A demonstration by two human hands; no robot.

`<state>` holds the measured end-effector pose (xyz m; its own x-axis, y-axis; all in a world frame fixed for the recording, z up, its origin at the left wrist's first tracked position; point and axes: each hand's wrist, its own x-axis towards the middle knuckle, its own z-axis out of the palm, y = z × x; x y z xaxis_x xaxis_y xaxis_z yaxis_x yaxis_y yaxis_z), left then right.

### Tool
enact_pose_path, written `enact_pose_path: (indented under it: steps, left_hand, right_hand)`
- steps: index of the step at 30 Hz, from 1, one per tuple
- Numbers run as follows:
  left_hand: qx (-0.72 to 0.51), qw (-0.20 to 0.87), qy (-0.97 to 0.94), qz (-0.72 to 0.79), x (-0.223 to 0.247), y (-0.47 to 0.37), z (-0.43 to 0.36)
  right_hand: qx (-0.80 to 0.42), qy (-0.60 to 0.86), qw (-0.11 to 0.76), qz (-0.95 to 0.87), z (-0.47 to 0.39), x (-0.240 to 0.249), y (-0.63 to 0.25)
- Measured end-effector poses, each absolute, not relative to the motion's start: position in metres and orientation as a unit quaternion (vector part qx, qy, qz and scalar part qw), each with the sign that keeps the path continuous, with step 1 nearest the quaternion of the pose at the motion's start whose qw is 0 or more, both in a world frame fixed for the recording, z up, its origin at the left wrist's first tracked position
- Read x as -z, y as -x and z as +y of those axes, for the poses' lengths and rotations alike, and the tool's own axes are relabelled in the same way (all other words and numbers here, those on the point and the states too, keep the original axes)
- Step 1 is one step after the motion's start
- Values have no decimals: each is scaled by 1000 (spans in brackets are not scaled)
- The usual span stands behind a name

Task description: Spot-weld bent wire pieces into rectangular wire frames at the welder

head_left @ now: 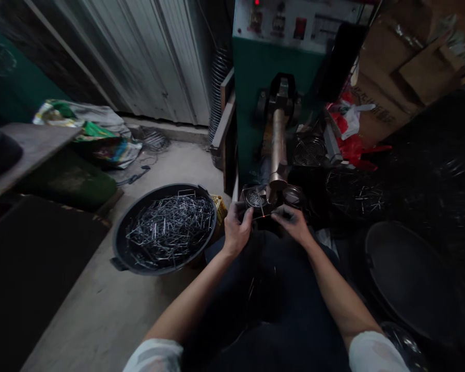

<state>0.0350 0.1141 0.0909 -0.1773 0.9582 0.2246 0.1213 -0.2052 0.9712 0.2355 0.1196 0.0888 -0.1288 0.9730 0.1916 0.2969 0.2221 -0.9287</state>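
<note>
My left hand is closed in a pinch at the front of a green machine, holding one end of a thin metal wire piece. My right hand pinches the wire's other end, fingers pressed together. A small red glow shows on the wire between the hands, just below the machine's lower tip. Just beyond my left hand sits a small round dish of tiny metal bits. Above it, a thick copper-coloured arm juts out of the machine. The fingertips are dark, and the wire's exact shape is too small to tell.
A wide black basin heaped with bent wire pieces stands at my left, beside a yellow crate. The green machine rises ahead. More wire pieces and a round black lid or pan lie at right, with cardboard boxes behind.
</note>
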Motion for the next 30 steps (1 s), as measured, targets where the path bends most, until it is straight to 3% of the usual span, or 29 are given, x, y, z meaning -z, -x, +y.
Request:
enact_pose_path:
  steps: [7, 16, 30]
  left_hand:
    - [-568, 294, -569, 517, -95, -25, 89]
    - [-552, 251, -578, 546, -93, -3, 61]
    - [-547, 207, -588, 559, -100, 25, 3]
  right_hand:
    - [-332, 536, 405, -662, 89, -77, -256]
    - [-156, 648, 248, -703, 29, -45, -317]
    - [-147, 710, 231, -649, 18, -38, -325]
